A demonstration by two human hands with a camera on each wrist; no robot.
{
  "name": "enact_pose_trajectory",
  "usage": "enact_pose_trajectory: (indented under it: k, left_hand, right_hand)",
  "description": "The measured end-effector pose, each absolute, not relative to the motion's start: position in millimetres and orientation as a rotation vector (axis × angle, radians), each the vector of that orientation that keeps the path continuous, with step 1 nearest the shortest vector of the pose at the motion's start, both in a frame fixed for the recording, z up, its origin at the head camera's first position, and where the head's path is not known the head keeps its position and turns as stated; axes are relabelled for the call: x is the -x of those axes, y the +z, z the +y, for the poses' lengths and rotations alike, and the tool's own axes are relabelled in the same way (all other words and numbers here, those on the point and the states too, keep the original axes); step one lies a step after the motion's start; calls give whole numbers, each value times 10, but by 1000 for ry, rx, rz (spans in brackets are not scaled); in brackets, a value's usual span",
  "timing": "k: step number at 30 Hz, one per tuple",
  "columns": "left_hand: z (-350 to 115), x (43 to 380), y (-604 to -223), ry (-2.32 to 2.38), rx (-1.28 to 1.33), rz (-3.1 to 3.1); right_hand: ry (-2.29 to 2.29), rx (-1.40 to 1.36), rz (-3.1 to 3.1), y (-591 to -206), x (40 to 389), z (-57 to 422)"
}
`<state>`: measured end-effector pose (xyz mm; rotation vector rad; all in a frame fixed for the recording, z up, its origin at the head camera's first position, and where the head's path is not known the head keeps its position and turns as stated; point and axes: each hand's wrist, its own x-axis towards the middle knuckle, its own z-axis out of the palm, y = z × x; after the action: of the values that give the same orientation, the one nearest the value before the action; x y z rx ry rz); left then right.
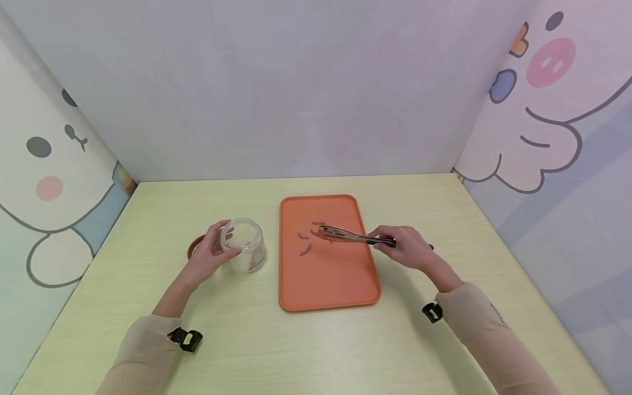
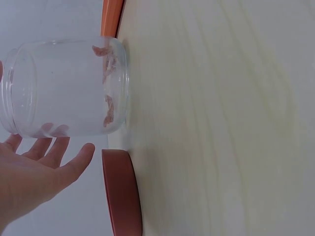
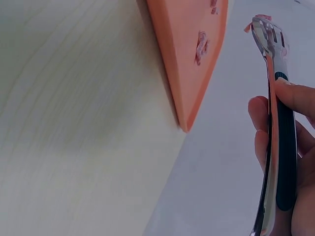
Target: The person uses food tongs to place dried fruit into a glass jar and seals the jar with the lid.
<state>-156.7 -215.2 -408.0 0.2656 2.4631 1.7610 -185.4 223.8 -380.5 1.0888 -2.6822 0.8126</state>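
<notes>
My left hand (image 1: 209, 253) holds a clear glass jar (image 1: 253, 258) near its open rim, thumb at the front and fingers round the far side. Several small reddish-brown dried pieces (image 2: 109, 110) lie at the jar's bottom. My right hand (image 1: 407, 247) grips metal tongs (image 1: 340, 235) with dark handles, their tips above an orange tray (image 1: 326, 285). A small pinkish strip (image 3: 262, 17) is caught at the tong tips. More such pieces (image 1: 305, 250) lie scattered on the tray under and beside the tongs.
A reddish-brown round lid (image 2: 122, 194) lies on the table left of the jar, partly behind my left hand in the head view. The pale wood table (image 1: 237, 351) meets a plain back wall (image 1: 296, 99) and side walls with cartoon drawings.
</notes>
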Motion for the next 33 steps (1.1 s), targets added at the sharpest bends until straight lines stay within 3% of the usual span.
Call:
enact_pose_trajectory:
  k: [33]
  left_hand:
    - [-2157,1596,-4127,1733,-254,2486]
  right_hand:
    - [856,-1296,-2428,-3361,1984,1388]
